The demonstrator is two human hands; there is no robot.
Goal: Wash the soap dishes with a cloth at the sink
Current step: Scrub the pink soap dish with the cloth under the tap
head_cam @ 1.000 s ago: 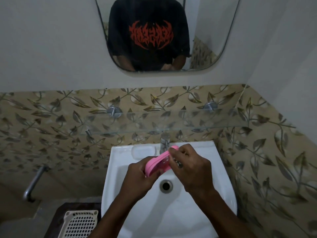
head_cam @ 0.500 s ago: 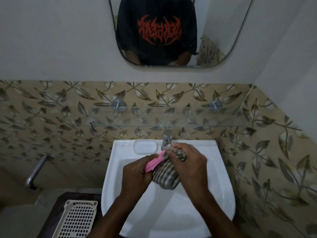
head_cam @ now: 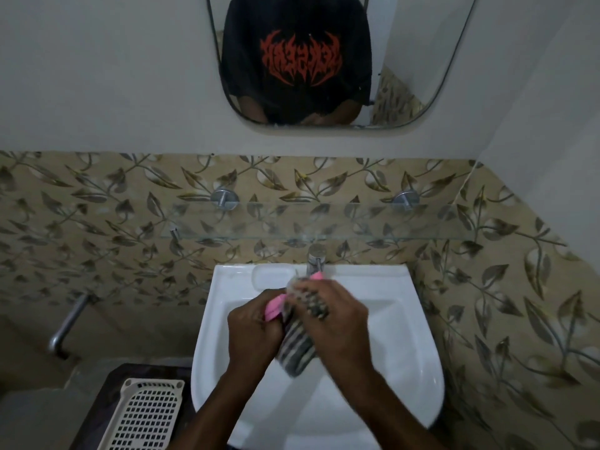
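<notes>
Over the white sink (head_cam: 412,326) my left hand (head_cam: 251,332) grips a pink soap dish (head_cam: 272,307) by its near end. My right hand (head_cam: 337,323) presses a grey striped cloth (head_cam: 297,350) against the dish, and the cloth's loose end hangs down between my wrists. Most of the dish is hidden under the cloth and my fingers; its far pink tip (head_cam: 316,276) shows just below the chrome tap (head_cam: 316,259).
A moulded soap recess (head_cam: 274,275) sits on the sink's back rim left of the tap. A glass shelf (head_cam: 324,222) spans the tiled wall above. A white plastic basket (head_cam: 146,414) lies on a dark surface at the lower left, near a metal pipe (head_cam: 66,329).
The striped cloth has come into my right hand and now covers the dish, sliding along it. The camera has tilted down a little, so the sink sits lower in view.
</notes>
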